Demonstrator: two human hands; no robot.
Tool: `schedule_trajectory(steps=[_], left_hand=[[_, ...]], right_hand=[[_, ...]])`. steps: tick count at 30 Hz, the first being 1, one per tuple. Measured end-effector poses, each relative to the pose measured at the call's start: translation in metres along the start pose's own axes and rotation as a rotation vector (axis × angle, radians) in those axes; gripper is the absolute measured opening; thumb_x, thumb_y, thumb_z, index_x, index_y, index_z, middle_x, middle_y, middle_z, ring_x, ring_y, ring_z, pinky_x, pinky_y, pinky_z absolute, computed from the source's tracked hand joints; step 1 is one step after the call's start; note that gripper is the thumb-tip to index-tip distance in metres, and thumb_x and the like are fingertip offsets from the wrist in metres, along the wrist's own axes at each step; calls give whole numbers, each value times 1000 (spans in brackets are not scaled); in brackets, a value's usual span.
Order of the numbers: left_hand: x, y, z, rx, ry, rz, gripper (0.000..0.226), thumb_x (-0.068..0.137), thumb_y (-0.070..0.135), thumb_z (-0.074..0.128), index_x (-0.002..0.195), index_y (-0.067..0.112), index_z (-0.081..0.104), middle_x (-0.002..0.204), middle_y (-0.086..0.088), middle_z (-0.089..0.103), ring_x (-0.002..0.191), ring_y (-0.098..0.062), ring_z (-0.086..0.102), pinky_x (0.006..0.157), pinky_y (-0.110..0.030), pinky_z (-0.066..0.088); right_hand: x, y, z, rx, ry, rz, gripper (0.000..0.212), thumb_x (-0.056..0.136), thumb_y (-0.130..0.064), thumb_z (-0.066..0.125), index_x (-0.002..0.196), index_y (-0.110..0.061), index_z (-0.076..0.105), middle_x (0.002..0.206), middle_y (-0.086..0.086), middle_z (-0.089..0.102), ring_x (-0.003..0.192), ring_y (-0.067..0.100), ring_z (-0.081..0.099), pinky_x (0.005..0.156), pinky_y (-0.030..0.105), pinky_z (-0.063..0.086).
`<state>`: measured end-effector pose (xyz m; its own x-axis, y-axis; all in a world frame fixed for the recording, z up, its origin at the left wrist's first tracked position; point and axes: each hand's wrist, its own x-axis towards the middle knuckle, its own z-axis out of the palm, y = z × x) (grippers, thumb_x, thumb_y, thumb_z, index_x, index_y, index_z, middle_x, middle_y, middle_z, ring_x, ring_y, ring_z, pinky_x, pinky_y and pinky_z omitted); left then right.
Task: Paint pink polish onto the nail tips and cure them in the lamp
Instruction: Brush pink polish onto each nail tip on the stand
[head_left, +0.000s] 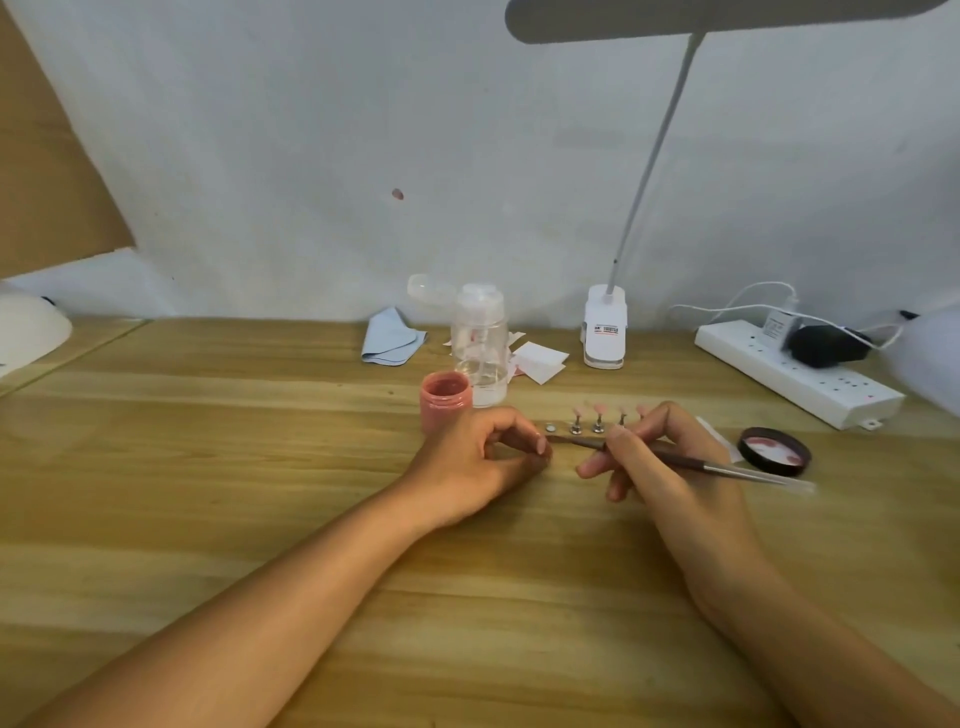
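An open jar of pink polish (445, 402) stands on the wooden table (260, 467), just behind my left hand (480, 462). My left hand has its fingers curled, with thumb and forefinger pinching something small that I cannot make out. My right hand (670, 467) grips a thin brush (691, 461) like a pen, its tip pointing left toward my left fingertips. Behind the hands a row of small metal stands (587, 427) holds pink nail tips (600, 407). The white curing lamp (28, 330) sits at the far left edge, partly out of view.
The jar's black lid (774, 449) lies upturned to the right. A clear pump bottle (479, 345), a blue cloth (389, 338) and white paper pads (540, 361) sit at the back. A clip desk lamp (605, 332) and a white power strip (795, 371) stand back right.
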<state>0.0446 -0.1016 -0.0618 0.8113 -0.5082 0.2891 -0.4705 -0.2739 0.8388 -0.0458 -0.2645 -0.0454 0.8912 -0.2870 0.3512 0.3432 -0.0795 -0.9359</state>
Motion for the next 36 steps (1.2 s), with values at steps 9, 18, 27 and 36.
schedule_trajectory(steps=[9, 18, 27, 36], left_hand=[[1, -1, 1, -29, -8, -8, 7, 86, -2, 69, 92, 1, 67, 93, -7, 72, 58, 16, 55, 60, 0, 36], [1, 0, -1, -35, 2, -30, 12, 85, 3, 72, 88, 14, 69, 87, 5, 73, 65, 14, 58, 62, -4, 37], [1, 2, -2, -14, 16, -37, 18, 86, 8, 73, 83, 25, 67, 86, 9, 72, 52, 9, 47, 53, -8, 32], [0, 2, -2, -10, 16, -60, 16, 86, 9, 73, 84, 24, 67, 84, 11, 71, 50, 2, 37, 50, -13, 29]], right_hand=[[2, 2, 1, -43, -62, 18, 20, 94, -6, 56, 80, 3, 46, 72, 11, 74, 52, 11, 56, 56, 14, 47], [2, 2, 1, -56, -79, 32, 20, 95, -7, 55, 81, 3, 44, 73, 10, 74, 52, 12, 57, 57, 16, 49], [4, 1, 1, -67, -67, 41, 20, 95, -6, 55, 80, 5, 45, 70, 10, 73, 51, 13, 57, 55, 18, 49], [3, 2, 1, -60, -61, 49, 21, 95, -6, 55, 81, 7, 44, 70, 12, 73, 52, 15, 57, 56, 20, 50]])
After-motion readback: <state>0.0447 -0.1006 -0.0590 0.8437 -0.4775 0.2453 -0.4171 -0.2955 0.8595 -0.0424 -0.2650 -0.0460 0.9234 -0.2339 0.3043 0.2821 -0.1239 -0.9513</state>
